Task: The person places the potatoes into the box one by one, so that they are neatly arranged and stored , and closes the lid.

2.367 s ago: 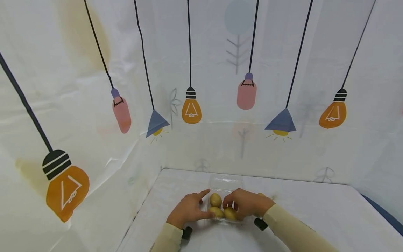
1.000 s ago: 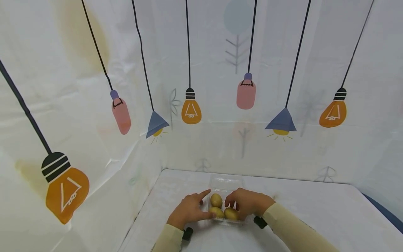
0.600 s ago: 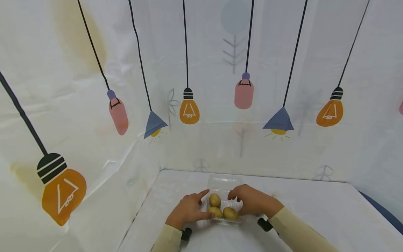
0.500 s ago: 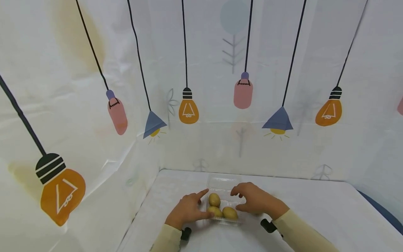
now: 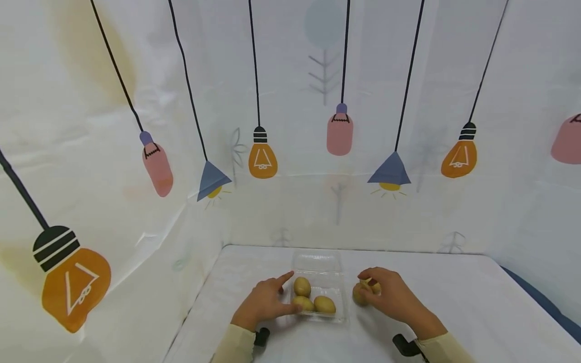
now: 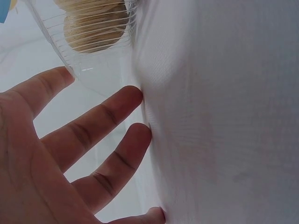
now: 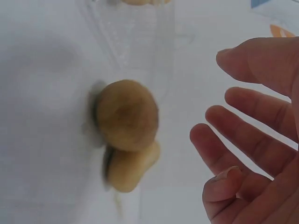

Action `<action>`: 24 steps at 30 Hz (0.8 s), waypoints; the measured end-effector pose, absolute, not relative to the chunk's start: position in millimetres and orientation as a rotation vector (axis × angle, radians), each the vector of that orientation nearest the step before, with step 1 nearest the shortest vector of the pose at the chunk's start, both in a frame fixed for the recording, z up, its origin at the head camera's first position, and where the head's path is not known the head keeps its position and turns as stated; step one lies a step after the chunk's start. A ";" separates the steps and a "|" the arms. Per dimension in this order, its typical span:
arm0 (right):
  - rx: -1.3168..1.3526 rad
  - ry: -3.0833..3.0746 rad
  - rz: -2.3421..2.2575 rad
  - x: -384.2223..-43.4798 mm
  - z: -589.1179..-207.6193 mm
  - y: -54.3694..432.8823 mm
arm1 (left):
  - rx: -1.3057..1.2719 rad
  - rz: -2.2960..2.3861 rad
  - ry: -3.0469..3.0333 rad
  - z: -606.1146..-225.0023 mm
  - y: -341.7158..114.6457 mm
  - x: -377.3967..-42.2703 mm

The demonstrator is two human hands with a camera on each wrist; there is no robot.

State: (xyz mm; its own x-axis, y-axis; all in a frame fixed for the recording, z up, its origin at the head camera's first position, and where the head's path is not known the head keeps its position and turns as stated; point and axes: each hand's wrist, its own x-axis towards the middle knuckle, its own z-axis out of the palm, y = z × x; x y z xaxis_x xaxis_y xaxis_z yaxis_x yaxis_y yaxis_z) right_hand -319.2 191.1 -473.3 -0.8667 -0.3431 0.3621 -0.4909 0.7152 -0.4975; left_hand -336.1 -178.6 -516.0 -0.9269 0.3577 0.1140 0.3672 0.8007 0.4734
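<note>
A clear plastic clamshell container [image 5: 338,292] stands on the table with its lid [image 5: 316,261] folded back. Inside lie three potatoes: one at the back left [image 5: 301,286], one at the front left [image 5: 303,303] and one at the front right [image 5: 325,305]. My left hand [image 5: 263,305] is at the container's left side, fingers extended, fingertip [image 6: 65,77] at its rim. To the right of the container, two loose potatoes touch: a rounder one [image 7: 127,114] and a longer one [image 7: 131,170]. My right hand [image 5: 394,297] hovers by them with parted fingers and holds nothing.
A white cloth covers the table [image 5: 436,282]. Behind it and to the left rise white sheets [image 5: 290,217] printed with hanging lamps. Each wrist carries a small black camera, such as the right one [image 5: 405,345].
My right hand has let go of the front-right potato, left the container and moved right to the loose potatoes. The left hand stays at the container. The head view has turned slightly right.
</note>
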 end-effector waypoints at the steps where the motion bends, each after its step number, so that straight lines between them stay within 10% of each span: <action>1: 0.651 -2.672 0.879 -317.8 -476.5 193.7 | -0.595 -0.788 -2.963 -517.1 -179.0 -336.9; 24: 0.521 -2.539 0.905 -316.9 -521.8 212.9 | -0.577 -0.727 -2.956 -515.6 -177.6 -334.6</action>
State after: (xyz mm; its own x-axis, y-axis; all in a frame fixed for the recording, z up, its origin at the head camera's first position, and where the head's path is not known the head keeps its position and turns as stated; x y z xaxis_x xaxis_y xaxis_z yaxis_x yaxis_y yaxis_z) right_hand -316.9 212.9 -521.8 -0.8532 -0.2100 0.4775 -0.4646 0.7220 -0.5126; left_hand -334.6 -177.6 -515.6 -0.9296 0.3451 0.1291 0.3656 0.8206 0.4392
